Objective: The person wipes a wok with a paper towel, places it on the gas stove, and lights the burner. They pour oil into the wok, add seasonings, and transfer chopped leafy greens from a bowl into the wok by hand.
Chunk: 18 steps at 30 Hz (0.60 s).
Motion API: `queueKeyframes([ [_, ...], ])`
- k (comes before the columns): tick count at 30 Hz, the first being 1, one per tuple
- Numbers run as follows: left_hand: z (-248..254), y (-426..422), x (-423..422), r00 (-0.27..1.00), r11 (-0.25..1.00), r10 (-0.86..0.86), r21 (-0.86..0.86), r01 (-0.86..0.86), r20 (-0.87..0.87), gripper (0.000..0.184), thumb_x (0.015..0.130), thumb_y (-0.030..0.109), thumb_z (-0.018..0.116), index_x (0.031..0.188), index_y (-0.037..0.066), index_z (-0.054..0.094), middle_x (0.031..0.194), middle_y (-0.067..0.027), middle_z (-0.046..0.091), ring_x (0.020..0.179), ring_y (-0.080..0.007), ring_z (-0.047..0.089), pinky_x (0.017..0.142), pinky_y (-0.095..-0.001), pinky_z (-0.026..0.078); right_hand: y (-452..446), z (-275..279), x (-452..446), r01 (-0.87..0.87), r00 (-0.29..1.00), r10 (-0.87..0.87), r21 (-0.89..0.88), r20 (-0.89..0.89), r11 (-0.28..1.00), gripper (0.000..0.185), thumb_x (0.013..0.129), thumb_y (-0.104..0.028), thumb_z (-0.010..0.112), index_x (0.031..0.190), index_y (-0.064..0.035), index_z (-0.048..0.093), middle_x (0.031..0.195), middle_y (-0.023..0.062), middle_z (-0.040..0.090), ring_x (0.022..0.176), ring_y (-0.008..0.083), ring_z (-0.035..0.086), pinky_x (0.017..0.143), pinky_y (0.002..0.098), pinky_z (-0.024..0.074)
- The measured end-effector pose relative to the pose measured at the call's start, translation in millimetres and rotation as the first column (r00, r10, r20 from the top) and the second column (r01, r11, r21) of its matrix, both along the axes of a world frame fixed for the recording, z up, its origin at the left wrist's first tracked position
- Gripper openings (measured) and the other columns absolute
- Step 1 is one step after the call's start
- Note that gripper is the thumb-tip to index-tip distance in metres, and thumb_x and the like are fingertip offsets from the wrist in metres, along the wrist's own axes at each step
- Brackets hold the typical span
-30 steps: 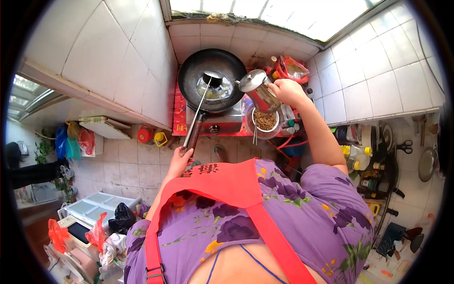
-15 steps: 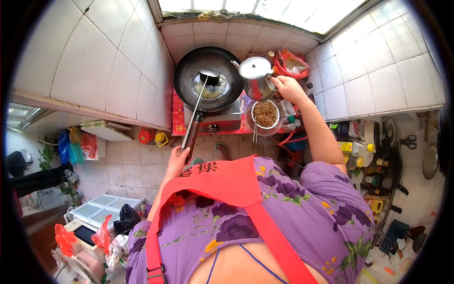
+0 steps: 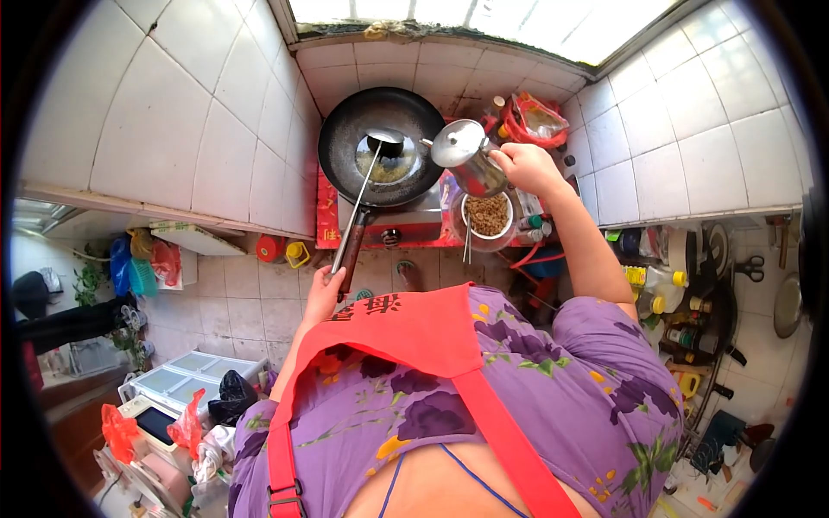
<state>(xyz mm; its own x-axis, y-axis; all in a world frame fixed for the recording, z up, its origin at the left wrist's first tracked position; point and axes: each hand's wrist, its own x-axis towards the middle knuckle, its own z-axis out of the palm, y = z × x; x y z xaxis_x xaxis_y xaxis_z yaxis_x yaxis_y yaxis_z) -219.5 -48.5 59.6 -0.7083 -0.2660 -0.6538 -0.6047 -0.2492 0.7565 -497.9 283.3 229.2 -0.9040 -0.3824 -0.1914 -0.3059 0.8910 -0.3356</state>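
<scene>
My left hand (image 3: 323, 292) is closed around the end of a long metal ladle (image 3: 359, 204); it sits right beside the wok's dark handle, and I cannot tell if it touches that. The ladle's head rests inside a black wok (image 3: 345, 129), where a little clear liquid pools at the bottom. My right hand (image 3: 528, 167) grips the handle of a shiny metal oil pot (image 3: 471, 155). This lidded pot is tilted left, its spout over the wok's right rim. Below it stands a white bowl of brown minced food (image 3: 486, 214) with utensil handles sticking out.
The wok sits on a gas stove (image 3: 406, 226) over a red cloth. Small bottles (image 3: 533, 226) stand right of the bowl, and a red plastic bag (image 3: 533, 121) lies behind. Tiled walls (image 3: 717, 129) close in both sides. Bottles crowd a rack (image 3: 691, 311) at right.
The oil pot has tipped further left, its lid and spout now lower over the wok's edge. My right hand has turned with it. The ladle and my left hand have hardly moved.
</scene>
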Motion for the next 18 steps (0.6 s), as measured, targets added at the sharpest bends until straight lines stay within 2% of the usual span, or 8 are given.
queueKeyframes([
  [6,-1.5,0.6,3.1,1.000,1.000,0.014,-0.021,-0.014,0.003,0.054,0.088,0.028,0.063,0.124,-0.001,0.037,0.078,-0.0067,0.059,0.061,-0.0122,0.057,0.051,-0.0251,0.042,-9.4,1.9,-0.7,-0.099,0.994,0.104,0.093,-0.043,0.991,0.036,0.088,-0.038,0.051,0.081,-0.0058,0.065,0.080,0.0148,0.065,0.083,0.0335,0.062,0.074,0.0440,0.0472],
  [11,-10.5,1.6,9.7,0.998,0.997,0.069,0.033,-0.069,-0.008,0.052,0.088,0.028,0.064,0.123,-0.001,0.037,0.080,-0.0071,0.061,0.062,-0.0120,0.058,0.052,-0.0247,0.043,-17.4,1.1,-3.4,-0.164,0.971,0.196,0.212,-0.138,0.963,0.037,0.089,-0.039,0.050,0.078,-0.0055,0.062,0.077,0.0139,0.065,0.081,0.0327,0.062,0.072,0.0439,0.0472],
  [18,-6.7,3.0,11.2,0.996,0.996,0.084,0.032,-0.084,0.016,0.052,0.088,0.028,0.064,0.123,-0.001,0.037,0.081,-0.0070,0.061,0.062,-0.0122,0.058,0.053,-0.0245,0.043,-19.4,2.4,-9.8,-0.157,0.971,0.190,0.205,-0.147,0.966,0.036,0.087,-0.039,0.051,0.080,-0.0065,0.066,0.080,0.0126,0.066,0.083,0.0311,0.063,0.073,0.0431,0.0487],
])
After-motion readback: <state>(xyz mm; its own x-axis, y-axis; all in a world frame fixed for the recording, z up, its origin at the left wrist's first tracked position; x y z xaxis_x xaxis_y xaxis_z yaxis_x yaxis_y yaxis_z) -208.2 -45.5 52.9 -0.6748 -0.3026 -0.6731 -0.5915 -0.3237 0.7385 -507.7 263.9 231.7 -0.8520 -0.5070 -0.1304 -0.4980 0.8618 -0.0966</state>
